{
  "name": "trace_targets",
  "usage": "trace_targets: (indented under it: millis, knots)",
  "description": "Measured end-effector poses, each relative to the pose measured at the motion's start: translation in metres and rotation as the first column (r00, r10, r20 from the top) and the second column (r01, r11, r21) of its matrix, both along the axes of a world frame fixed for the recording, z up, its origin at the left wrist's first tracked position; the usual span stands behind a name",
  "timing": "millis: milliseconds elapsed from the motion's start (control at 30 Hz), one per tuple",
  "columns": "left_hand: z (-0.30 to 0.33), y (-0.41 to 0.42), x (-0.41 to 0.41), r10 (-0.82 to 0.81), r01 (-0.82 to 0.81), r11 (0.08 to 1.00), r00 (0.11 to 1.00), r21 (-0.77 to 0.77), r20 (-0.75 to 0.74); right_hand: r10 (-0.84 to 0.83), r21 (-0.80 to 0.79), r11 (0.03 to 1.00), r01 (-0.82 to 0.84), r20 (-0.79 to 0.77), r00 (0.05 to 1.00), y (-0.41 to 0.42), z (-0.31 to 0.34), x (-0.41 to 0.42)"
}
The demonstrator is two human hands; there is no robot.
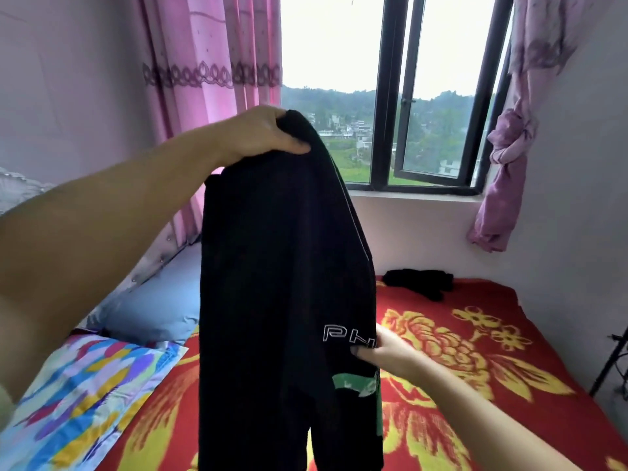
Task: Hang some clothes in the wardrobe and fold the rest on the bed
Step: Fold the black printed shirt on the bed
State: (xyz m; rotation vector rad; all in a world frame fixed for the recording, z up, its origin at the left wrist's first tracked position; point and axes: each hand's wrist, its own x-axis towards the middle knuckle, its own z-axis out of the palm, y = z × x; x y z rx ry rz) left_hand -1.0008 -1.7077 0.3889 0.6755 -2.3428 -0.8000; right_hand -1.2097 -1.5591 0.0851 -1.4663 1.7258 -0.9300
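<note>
Slippage is the main worry here: the black shirt (285, 300) hangs lengthwise from a single bunched pinch at its top, and if that pinch loosens, the whole garment will likely drop in a heap onto the red flowered bed (475, 351) below, undoing any alignment for a fold. A second risk, as I judge it, is a twisted or lopsided fold, because the shirt is doubled over itself and its lower part runs out of view at 6 o'clock, so the hem cannot be checked. The left hand (258, 134), at about 11 o'clock in the view, has its fingers (295, 144) curled closed around the top edge of the shirt, thumb pressed against the cloth, holding it up in the air in front of the window (390, 96). The right hand (384, 348), at about 4 o'clock, has its fingers narrowed onto the side edge of the shirt beside the white lettering; it looks like a light pinch, though motion blur keeps me from telling how firm it is. Another dark garment (421, 282) lies crumpled at the far end of the bed, near 2 o'clock, well apart from both hands. Two pillows (102, 385) sit at 8 o'clock.
</note>
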Motion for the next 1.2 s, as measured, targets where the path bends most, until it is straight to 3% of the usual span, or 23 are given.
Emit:
trace_targets:
  millis: [67,133,400,500,567,667,767,900,1033,1133,1200]
  knots:
    - [0.011,-0.002,0.005,0.027,-0.029,0.999,0.996,-0.022,-0.086,-0.016,0.089,0.996,0.027,-0.113,0.993,-0.006,-0.027,0.001]
    - [0.017,-0.006,0.011,0.042,-0.046,0.999,0.992,-0.027,-0.117,-0.120,0.072,0.989,0.126,-0.075,0.990,-0.011,-0.037,-0.006]
    - [-0.023,-0.059,0.037,0.204,-0.203,0.976,0.979,-0.080,0.009,-0.436,-0.172,0.892,0.418,-0.078,0.897,0.023,-0.021,-0.082]
    - [-0.047,-0.077,0.035,0.181,-0.181,0.983,0.977,-0.015,0.109,-0.381,-0.002,0.924,0.383,-0.112,0.918,0.047,-0.020,-0.114]
    - [-0.065,-0.085,0.022,0.127,-0.131,0.991,0.974,0.008,0.189,-0.285,0.128,0.935,0.330,-0.280,0.917,0.055,-0.021,-0.135]
    - [-0.107,-0.106,-0.018,0.144,-0.132,0.989,0.956,-0.062,0.257,-0.230,0.226,0.894,0.388,-0.512,0.828,0.053,-0.027,-0.166]
    - [-0.156,-0.135,-0.066,0.362,-0.318,0.911,0.922,-0.260,0.139,-0.270,0.182,0.836,0.517,-0.685,0.677,0.036,-0.034,-0.185]
    - [-0.175,-0.160,-0.106,0.490,-0.471,0.820,0.871,-0.326,-0.026,-0.393,0.052,0.751,0.658,-0.766,0.509,0.016,-0.032,-0.201]
    - [-0.148,-0.154,-0.121,0.352,-0.410,0.841,0.910,-0.353,-0.218,-0.474,-0.031,0.683,0.730,-0.779,0.411,0.012,-0.018,-0.211]
    - [-0.147,-0.131,-0.106,0.158,-0.297,0.867,0.926,-0.401,-0.344,-0.602,-0.052,0.601,0.798,-0.686,0.408,0.013,-0.022,-0.218]
    - [-0.179,-0.114,-0.086,0.016,-0.178,0.867,0.944,-0.465,-0.330,-0.676,-0.033,0.576,0.817,-0.581,0.453,0.018,-0.039,-0.219]
